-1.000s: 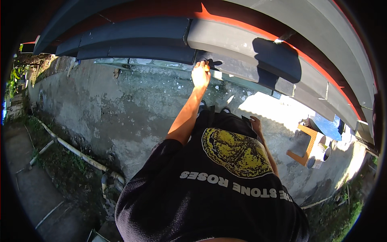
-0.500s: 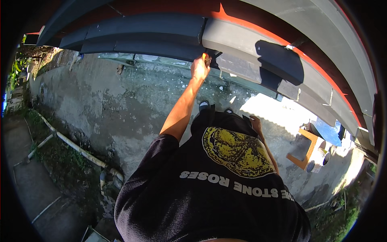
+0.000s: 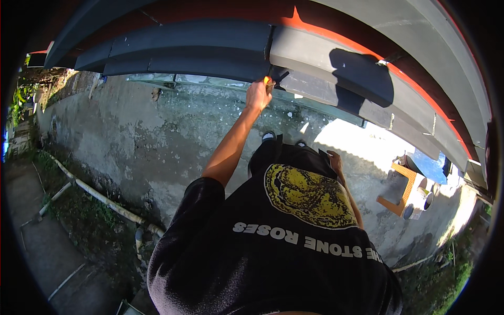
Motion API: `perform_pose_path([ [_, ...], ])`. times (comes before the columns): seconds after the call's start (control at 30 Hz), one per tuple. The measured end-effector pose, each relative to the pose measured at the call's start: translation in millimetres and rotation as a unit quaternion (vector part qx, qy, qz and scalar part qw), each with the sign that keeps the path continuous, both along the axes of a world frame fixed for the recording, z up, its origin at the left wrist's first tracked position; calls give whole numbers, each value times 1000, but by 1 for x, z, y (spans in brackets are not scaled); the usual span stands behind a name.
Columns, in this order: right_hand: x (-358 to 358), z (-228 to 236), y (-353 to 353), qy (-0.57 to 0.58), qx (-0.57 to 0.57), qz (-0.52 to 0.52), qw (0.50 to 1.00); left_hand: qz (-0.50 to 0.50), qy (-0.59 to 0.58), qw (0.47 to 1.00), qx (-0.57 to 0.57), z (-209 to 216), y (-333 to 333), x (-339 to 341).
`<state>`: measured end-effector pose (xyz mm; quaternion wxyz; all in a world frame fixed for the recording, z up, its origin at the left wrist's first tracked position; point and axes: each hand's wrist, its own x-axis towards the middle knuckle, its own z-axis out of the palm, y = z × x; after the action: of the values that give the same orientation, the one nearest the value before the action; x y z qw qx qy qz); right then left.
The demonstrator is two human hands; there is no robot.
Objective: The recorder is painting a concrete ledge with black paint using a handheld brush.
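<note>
My left arm reaches forward, and my left hand (image 3: 257, 97) is closed around an orange-handled tool (image 3: 268, 82). The tool's working end is too small and shaded to make out. It is at the lower edge of a grey stepped board (image 3: 310, 55), close to the dark vertical seam (image 3: 270, 44) between the shaded and sunlit lengths. My right hand (image 3: 334, 157) hangs low beside my hip, next to the dark cloth of my clothes. Its fingers look bent, but whether they hold anything is hidden.
A red band (image 3: 336, 37) runs above the boards. Below lies a stained concrete floor (image 3: 173, 136). To the right are an orange-framed object (image 3: 403, 197), a pale bucket (image 3: 417, 202) and something blue (image 3: 429, 168). A pale pipe (image 3: 110, 202) crosses weeds on the left.
My left hand with the orange-handled tool has come slightly down and toward me from the seam. My right hand stays about where it was.
</note>
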<state>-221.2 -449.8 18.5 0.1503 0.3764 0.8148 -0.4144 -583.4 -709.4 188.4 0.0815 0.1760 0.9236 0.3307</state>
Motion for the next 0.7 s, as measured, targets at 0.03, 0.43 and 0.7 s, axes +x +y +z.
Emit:
perform_pose_path([
  [0.03, 4, -1, 1, -13, 10, -6, 1000, 12, 11, 1000, -11, 2, -7, 5],
  [0.43, 5, 28, -16, 2, -23, -68, 997, -70, 134, 988, -20, -45, 78, 31],
  [0.7, 15, 12, -20, 22, -10, -71, 997, 7, 27, 992, 120, -14, 117, 39],
])
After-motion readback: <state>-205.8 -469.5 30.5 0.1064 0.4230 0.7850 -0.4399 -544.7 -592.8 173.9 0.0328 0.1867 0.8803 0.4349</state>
